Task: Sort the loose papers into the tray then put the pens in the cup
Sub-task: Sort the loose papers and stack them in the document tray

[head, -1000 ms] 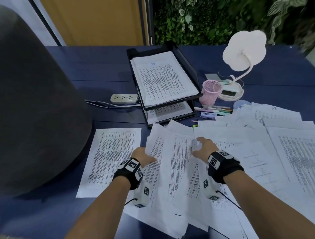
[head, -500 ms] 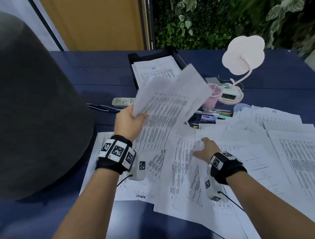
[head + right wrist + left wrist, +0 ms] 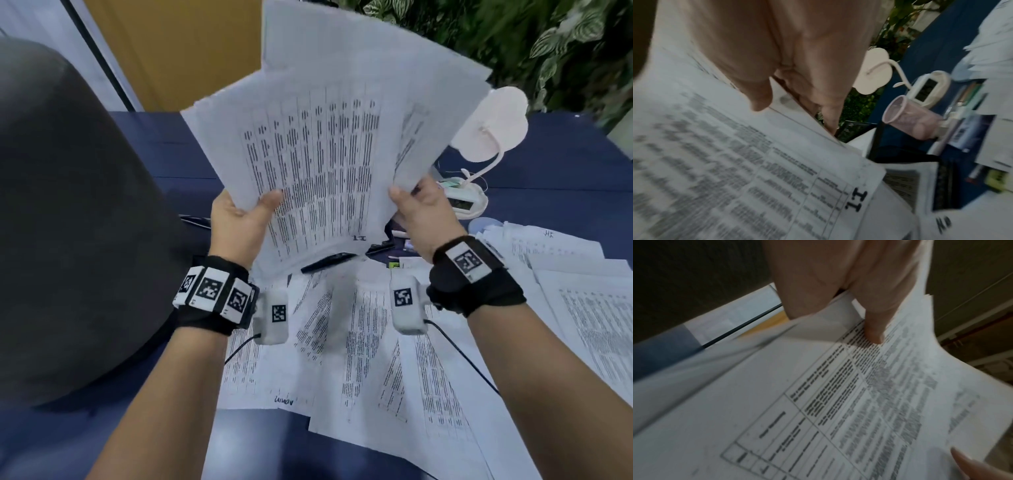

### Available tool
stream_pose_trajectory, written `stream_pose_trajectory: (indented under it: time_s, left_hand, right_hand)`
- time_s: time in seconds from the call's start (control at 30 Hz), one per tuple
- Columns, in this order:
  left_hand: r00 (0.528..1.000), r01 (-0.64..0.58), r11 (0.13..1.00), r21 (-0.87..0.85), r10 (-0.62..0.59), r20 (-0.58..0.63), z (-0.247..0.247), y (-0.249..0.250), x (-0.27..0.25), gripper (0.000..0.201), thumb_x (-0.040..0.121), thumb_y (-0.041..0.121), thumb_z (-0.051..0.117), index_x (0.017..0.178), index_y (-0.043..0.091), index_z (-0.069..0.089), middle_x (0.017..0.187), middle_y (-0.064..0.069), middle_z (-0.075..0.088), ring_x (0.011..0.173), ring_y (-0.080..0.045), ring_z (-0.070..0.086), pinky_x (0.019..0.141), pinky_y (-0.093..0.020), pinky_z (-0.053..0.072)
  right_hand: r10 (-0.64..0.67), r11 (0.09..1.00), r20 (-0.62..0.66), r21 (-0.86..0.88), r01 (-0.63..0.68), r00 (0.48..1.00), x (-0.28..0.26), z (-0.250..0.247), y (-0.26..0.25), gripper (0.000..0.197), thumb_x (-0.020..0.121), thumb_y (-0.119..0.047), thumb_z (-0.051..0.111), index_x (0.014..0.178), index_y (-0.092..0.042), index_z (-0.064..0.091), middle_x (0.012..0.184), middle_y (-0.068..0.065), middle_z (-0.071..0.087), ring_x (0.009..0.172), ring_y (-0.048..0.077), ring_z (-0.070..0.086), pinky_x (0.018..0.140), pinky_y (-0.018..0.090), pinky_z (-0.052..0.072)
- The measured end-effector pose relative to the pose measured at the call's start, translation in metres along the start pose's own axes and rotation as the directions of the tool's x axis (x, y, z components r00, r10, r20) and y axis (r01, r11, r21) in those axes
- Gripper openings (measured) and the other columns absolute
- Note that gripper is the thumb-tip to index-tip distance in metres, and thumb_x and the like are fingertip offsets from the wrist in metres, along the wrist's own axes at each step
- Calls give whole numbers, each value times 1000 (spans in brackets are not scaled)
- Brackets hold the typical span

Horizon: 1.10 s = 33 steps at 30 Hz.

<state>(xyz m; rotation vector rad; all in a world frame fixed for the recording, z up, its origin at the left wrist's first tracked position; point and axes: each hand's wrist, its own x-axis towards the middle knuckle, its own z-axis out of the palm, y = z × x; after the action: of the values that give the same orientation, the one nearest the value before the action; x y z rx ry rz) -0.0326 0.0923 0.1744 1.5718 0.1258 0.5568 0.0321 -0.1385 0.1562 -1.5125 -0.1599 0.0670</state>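
A sheaf of printed papers [image 3: 325, 154] is held upright in the air in front of me. My left hand [image 3: 250, 212] grips its lower left edge, thumb on the front. My right hand [image 3: 411, 202] pinches its lower right edge, and the right wrist view shows that thumb on the sheet [image 3: 735, 162] marked "11". In the left wrist view the thumb presses on the printed page [image 3: 818, 402]. Many loose papers [image 3: 359, 342] lie spread on the blue desk below. The black tray [image 3: 945, 183] is mostly hidden behind the sheaf. The pink mesh cup [image 3: 908, 116] stands empty beside it, with pens [image 3: 970, 92] lying near it.
A large dark grey chair back [image 3: 68, 222] fills the left side. A white cloud-shaped desk lamp [image 3: 489, 137] with a clock base stands at the back right. More paper stacks [image 3: 565, 274] cover the desk's right side. Green foliage lines the wall behind.
My left hand lifted a sheaf off the desk. My right hand left the desk papers and took the sheaf's other edge; both now hold it high, hiding the tray.
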Motion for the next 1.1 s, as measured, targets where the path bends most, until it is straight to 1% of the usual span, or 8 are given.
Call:
stream_pose_trajectory:
  time_s: [0.17,0.33,0.43,0.6,0.77,0.97,1.03,1.1]
  left_hand:
    - [999,-25,999,-22,26,29,9,8,3,29,84,3,67,112,-1,58,102,4,67,94,-1,66,82,-16,51]
    - [956,225,974,-24,-216,199,5,-22,-6,56,69,13,80,120,6,58,114,-6,69,107,-19,65,95,-39,51]
    - [915,326,945,2,-316,250,11,-43,-17,46,71,6,78,114,7,62,110,-11,70,105,-24,66,97,-46,50]
    - [920,358,934,-13,-351,173,16,-55,-22,27,76,-5,72,96,13,66,102,-9,71,95,-22,69,91,-39,53]
    - [932,327,940,-98,-304,197,15,-48,-20,34,71,1,76,100,12,66,104,-10,71,102,-26,67,89,-39,54]
    - [930,347,936,-57,-336,150,22,-65,-32,50,63,35,82,107,21,62,105,-2,69,98,-12,65,86,-32,54]
    - [944,307,951,-15,-303,131,32,-62,-34,27,75,28,77,97,29,62,91,7,67,80,1,62,71,-17,52]
    - [966,253,967,-10,-252,58,38,-53,-29,17,83,17,72,90,29,62,84,8,64,76,-3,60,63,-11,50]
  right_hand:
    - [-159,982,-137,77,170,978,1,5,-17,27,89,-2,50,107,-21,53,108,-1,65,103,17,62,97,41,49]
    - [-32,999,-75,2,32,997,-6,-16,-3,37,74,-7,66,104,-26,54,108,4,67,102,22,64,94,44,51]
    - [47,995,-15,-92,-48,999,-10,-18,21,47,71,-12,71,115,-17,53,113,7,67,107,23,64,101,48,46]
    - [93,976,-51,-191,-101,994,-15,-19,51,73,60,-46,79,118,-9,53,109,26,64,101,40,64,93,54,50]
    - [28,992,-73,-120,-37,997,-15,-18,27,41,80,2,66,116,-14,55,113,7,67,107,21,64,99,40,48]
    - [92,982,-58,-161,-101,994,-21,-16,40,33,88,2,59,119,-11,56,114,6,65,107,19,62,105,42,43]
    - [39,989,-124,-134,-55,992,-23,-8,39,35,90,-1,57,124,-9,53,116,5,64,108,17,62,103,36,45]
    - [-10,993,-180,-118,-12,984,-21,-4,29,33,92,-3,56,123,-15,52,113,-1,65,103,9,62,97,24,47]
